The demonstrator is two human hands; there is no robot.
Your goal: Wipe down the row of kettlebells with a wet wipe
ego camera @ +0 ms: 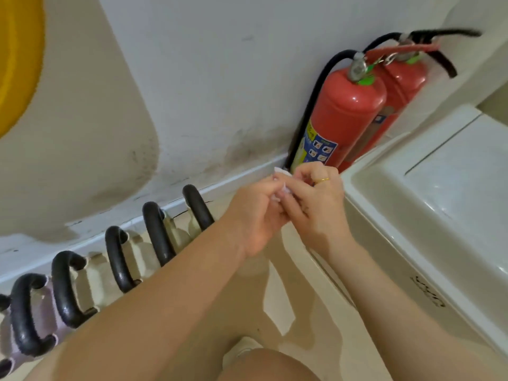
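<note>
A row of kettlebells [118, 259] with black handles stands on the floor along the wall's baseboard, running from the lower left toward the centre. Most bodies are cream; the nearest one [30, 314] is pale purple. My left hand [255, 218] and my right hand [316, 202] meet above the floor, just right of the row's far end. Both pinch a small white wet wipe [281, 174], which is bunched between the fingers with a corner sticking up. A gold ring sits on my right hand.
Two red fire extinguishers [341, 116] stand against the wall behind my hands. A white cabinet or appliance [428, 193] fills the right side. A yellow and beige shape is painted on the wall [68, 133] at left. My knee [264, 364] shows at bottom centre.
</note>
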